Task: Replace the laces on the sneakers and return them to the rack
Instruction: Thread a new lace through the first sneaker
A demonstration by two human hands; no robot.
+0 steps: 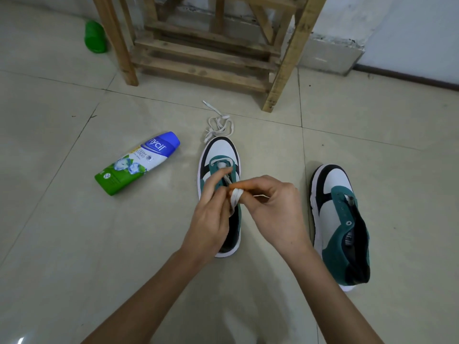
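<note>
Head view, left hand [211, 219] and right hand [275, 209] pinching white lace [236, 196], just above middle sneaker [219, 152]

The floor [74, 244] was pale, glossy tile with thin dark grout lines — a small glare [21, 340] showed at its lower left corner. A rough wooden rack [206, 58] with slatted shelves stood on it close by the wall [409, 28], which was white, with a chipped grey base [332, 55] and a dark skirting [407, 76] to the right. The light was even.
</note>
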